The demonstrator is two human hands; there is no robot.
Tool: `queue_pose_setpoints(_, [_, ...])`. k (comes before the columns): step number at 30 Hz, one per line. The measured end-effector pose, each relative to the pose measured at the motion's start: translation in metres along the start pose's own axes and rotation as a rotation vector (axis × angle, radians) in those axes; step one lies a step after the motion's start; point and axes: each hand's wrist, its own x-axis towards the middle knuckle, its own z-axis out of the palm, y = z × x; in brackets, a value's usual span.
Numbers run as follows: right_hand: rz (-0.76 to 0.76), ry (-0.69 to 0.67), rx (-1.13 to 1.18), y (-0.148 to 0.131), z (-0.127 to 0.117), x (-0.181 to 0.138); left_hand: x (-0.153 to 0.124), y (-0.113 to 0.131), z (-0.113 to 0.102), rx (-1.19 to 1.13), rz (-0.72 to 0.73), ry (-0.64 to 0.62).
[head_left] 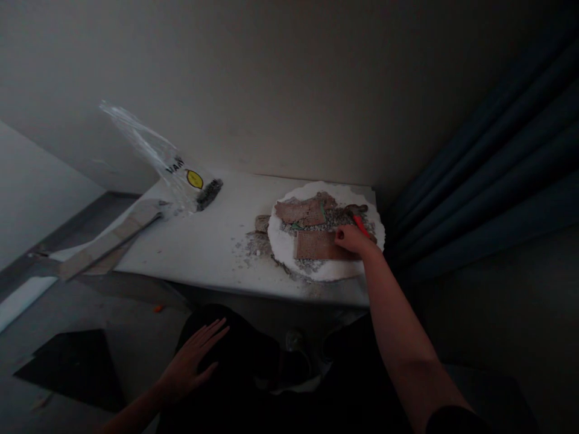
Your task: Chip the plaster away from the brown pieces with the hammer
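Observation:
My right hand reaches over a round white board with a ragged edge. Its fingers are pinched together at the top of a flat reddish-brown textured slab; whatever is between them is hidden. A second, cracked brown piece lies farther back on the board, with grey gravel between the two. Just beyond my right hand is a red object, perhaps a handle. My left hand rests on my thigh, fingers stretched and holding nothing.
The board sits at the right end of a white table. Loose crumbs are scattered beside it. A clear plastic bag with dark contents stands left, near cardboard strips. A dark curtain hangs right; a black sheet lies lower left.

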Motion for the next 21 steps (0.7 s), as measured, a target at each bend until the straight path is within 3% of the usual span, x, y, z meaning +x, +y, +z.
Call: queue_pose_setpoints(21, [-0.046,-0.008,-0.002,0.0090,0.0062,0.0011,0.0010,-0.0038,0.0037,-0.006,-0.006,-0.009])
